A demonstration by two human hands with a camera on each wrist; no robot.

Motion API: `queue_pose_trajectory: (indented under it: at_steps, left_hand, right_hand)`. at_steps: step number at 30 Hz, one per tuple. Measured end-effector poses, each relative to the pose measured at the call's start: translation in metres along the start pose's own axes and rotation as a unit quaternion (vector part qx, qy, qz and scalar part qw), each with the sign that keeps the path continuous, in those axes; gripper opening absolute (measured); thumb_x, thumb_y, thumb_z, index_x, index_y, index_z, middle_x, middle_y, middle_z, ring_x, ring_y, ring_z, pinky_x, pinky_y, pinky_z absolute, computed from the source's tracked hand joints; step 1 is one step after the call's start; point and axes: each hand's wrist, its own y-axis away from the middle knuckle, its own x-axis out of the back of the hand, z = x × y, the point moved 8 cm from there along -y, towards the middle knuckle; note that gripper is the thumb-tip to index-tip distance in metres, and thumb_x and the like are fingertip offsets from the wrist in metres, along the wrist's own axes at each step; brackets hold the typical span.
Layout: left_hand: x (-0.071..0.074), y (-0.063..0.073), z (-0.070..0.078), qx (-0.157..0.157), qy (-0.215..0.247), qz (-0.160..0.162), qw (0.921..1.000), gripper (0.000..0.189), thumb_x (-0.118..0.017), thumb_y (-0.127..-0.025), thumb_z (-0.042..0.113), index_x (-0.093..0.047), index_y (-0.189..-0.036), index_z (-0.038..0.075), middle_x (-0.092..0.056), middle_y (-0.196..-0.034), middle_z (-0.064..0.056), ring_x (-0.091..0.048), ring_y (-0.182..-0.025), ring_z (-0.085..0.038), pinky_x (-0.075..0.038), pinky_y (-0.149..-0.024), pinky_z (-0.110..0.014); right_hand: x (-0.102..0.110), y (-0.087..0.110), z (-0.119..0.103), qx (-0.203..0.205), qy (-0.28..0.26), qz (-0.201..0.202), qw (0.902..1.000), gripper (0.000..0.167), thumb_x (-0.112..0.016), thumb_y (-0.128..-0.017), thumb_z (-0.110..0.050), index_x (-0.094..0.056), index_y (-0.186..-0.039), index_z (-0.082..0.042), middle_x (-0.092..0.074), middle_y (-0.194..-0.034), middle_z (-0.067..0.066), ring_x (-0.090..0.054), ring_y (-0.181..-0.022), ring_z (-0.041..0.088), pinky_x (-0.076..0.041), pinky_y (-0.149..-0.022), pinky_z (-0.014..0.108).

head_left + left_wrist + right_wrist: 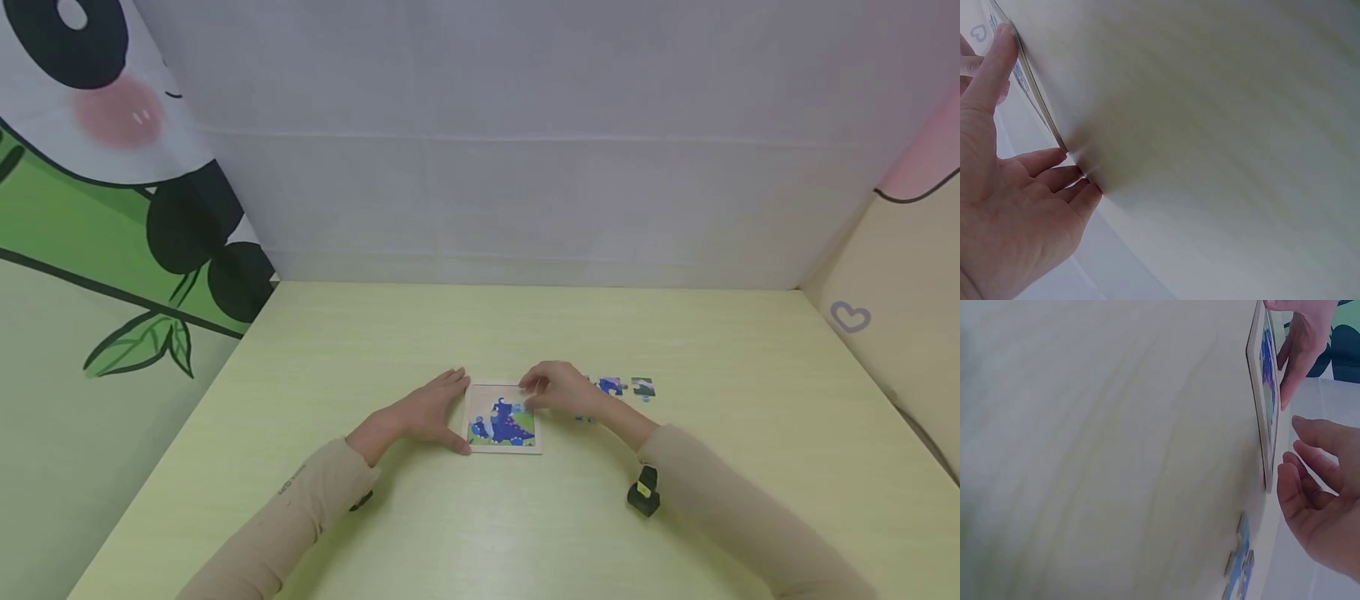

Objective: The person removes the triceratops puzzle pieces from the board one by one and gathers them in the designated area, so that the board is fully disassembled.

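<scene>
A small square puzzle board [483,397] with a pale frame lies on the table, partly filled with a blue dinosaur picture [507,427]. Along its left side spreads my left hand [433,410], thumb at the near corner and fingers at the far one. In the left wrist view, the thumb [999,59] touches the board's edge, and the fairly straight fingers rest beside it on the table. My right hand [562,388] hovers over the board's right side, fingers loosely bent. The right wrist view shows thumb and fingertips apart, with no piece visible between them.
Loose puzzle pieces lie right of the board, including a blue-purple one [611,386] and a green-purple one [643,387]; others are partly hidden by my right forearm. A pale cloth wall [540,208] stands behind the table [360,333].
</scene>
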Motion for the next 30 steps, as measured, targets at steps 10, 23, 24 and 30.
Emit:
queue_pose_trajectory:
  at_steps: [10,23,24,30]
  left_hand:
    - [0.000,0.003,-0.001,-0.012,0.008,0.002,0.9999,0.108,-0.078,-0.063,0.047,-0.021,-0.143,0.002,-0.012,-0.150,-0.015,-0.007,-0.138,-0.030,-0.014,-0.112,-0.044]
    - [0.000,0.007,0.001,-0.024,0.009,0.003,0.9997,0.109,-0.078,-0.063,0.047,-0.021,-0.143,0.000,-0.012,-0.150,-0.017,-0.007,-0.138,-0.031,-0.014,-0.111,-0.044]
    - [0.000,0.007,0.001,-0.025,0.009,0.003,0.9997,0.108,-0.078,-0.063,0.047,-0.021,-0.143,0.000,-0.012,-0.150,-0.017,-0.007,-0.138,-0.032,-0.014,-0.111,-0.045]
    - [0.000,0.008,0.000,-0.021,0.009,0.002,0.9997,0.108,-0.078,-0.064,0.046,-0.022,-0.143,0.000,-0.013,-0.150,-0.017,-0.007,-0.138,-0.031,-0.015,-0.111,-0.044]
  right_hand:
    - [-0.029,-0.009,-0.015,-0.017,-0.007,-0.024,0.9995,0.029,-0.073,-0.075,-0.010,-0.065,-0.102,-0.001,-0.062,-0.092,0.002,-0.054,-0.079,0.012,-0.049,-0.070,0.022]
    - [-0.036,-0.015,-0.018,-0.060,0.028,-0.042,0.9969,0.027,-0.078,-0.069,-0.010,-0.064,-0.091,-0.005,-0.057,-0.079,-0.001,-0.051,-0.072,0.011,-0.046,-0.065,0.021]
    - [-0.037,-0.015,-0.018,-0.067,0.024,-0.044,0.9965,0.027,-0.078,-0.069,-0.009,-0.063,-0.091,-0.005,-0.057,-0.079,-0.001,-0.051,-0.072,0.011,-0.046,-0.065,0.021]
    - [-0.036,-0.013,-0.024,-0.082,0.007,-0.034,0.9961,0.028,-0.077,-0.068,-0.005,-0.062,-0.092,-0.003,-0.057,-0.078,0.001,-0.052,-0.071,0.013,-0.048,-0.064,0.021]
